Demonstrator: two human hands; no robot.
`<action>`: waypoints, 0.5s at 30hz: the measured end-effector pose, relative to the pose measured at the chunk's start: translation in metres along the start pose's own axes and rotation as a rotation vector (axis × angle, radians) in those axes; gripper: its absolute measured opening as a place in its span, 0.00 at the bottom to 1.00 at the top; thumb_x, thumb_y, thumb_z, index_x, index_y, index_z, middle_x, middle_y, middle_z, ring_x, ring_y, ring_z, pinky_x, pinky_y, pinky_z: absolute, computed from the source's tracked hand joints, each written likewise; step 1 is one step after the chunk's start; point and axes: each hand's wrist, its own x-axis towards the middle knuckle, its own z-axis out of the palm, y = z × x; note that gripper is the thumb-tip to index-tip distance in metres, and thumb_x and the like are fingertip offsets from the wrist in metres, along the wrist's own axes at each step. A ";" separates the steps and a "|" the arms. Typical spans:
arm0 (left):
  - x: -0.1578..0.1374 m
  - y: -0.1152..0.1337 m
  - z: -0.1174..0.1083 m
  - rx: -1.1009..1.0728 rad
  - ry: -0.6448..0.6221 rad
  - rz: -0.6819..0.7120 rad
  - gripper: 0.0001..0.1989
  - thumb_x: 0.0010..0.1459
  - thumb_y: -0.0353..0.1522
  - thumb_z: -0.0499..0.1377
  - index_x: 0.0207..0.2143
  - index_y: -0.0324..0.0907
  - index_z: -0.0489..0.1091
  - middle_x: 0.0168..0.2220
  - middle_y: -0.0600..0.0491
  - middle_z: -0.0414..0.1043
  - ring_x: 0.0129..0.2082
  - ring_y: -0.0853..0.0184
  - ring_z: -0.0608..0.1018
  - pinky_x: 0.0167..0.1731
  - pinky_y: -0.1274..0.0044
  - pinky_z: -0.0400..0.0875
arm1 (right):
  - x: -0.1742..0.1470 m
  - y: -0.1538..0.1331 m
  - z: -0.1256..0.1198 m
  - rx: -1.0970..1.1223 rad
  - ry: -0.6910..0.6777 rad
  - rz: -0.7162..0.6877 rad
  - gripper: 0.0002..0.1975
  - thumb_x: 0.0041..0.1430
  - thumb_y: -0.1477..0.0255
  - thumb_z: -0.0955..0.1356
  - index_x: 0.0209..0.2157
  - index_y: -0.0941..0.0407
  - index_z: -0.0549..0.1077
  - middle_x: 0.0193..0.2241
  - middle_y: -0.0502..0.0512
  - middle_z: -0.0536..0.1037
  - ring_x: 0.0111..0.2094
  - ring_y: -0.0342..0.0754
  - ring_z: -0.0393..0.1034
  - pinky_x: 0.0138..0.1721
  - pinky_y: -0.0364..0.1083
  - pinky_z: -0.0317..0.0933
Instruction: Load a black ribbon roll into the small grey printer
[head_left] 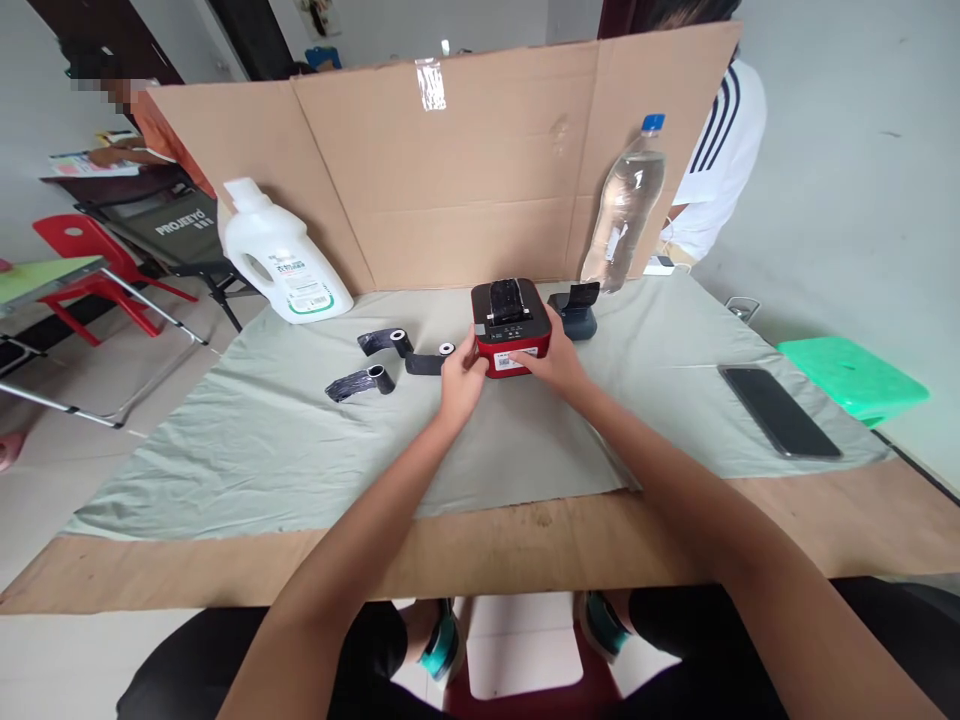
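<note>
A small red and black printer [513, 352] sits on the grey-green cloth, with a dark strip on its top and a white label on its front. My left hand [463, 377] grips it at the left side, and my right hand [559, 358] is wrapped round the right side. Left of the printer lie three black rolls with loose tails: one roll [426, 364] right beside my left hand, another roll [384, 341] behind it, and a third roll [360, 383] nearer me. Just beyond my right hand stands a dark device [576, 318] with a black strip rising from it.
A cardboard screen [465, 180] stands behind the cloth. Before it are a white jug [285, 260] at left and a clear bottle [626, 210] at right. A phone [780, 412] lies far right, near a green stool [855, 375]. Two people are beyond the screen.
</note>
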 end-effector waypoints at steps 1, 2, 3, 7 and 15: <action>-0.016 0.004 -0.002 0.026 -0.003 0.007 0.34 0.54 0.26 0.57 0.65 0.41 0.69 0.63 0.51 0.74 0.67 0.55 0.72 0.71 0.62 0.63 | -0.013 -0.007 -0.003 -0.001 0.005 -0.016 0.53 0.49 0.52 0.78 0.69 0.55 0.57 0.67 0.68 0.66 0.67 0.69 0.64 0.68 0.66 0.60; -0.032 0.008 -0.005 0.055 -0.007 0.011 0.35 0.55 0.27 0.58 0.67 0.42 0.67 0.64 0.51 0.72 0.68 0.55 0.71 0.71 0.62 0.63 | -0.027 -0.014 -0.006 -0.002 0.008 -0.027 0.52 0.50 0.52 0.78 0.70 0.54 0.56 0.68 0.67 0.65 0.67 0.68 0.63 0.68 0.66 0.60; -0.048 0.011 -0.008 0.083 -0.019 0.008 0.36 0.56 0.27 0.58 0.68 0.43 0.65 0.65 0.51 0.71 0.68 0.56 0.71 0.71 0.62 0.63 | -0.041 -0.021 -0.007 -0.001 0.011 -0.032 0.52 0.51 0.53 0.78 0.71 0.53 0.54 0.68 0.66 0.64 0.68 0.67 0.63 0.68 0.66 0.60; -0.094 0.013 -0.025 0.175 -0.084 -0.012 0.37 0.58 0.28 0.60 0.71 0.43 0.62 0.65 0.49 0.71 0.67 0.53 0.72 0.69 0.60 0.68 | -0.086 -0.039 -0.005 -0.007 -0.014 -0.006 0.50 0.55 0.57 0.77 0.72 0.52 0.52 0.67 0.66 0.65 0.68 0.65 0.63 0.69 0.66 0.59; -0.098 0.008 -0.032 0.163 -0.067 -0.014 0.30 0.62 0.31 0.58 0.68 0.42 0.66 0.65 0.47 0.71 0.65 0.53 0.75 0.63 0.63 0.75 | -0.102 -0.044 0.000 -0.042 0.017 0.061 0.50 0.54 0.58 0.78 0.71 0.52 0.53 0.67 0.66 0.65 0.67 0.64 0.63 0.67 0.65 0.61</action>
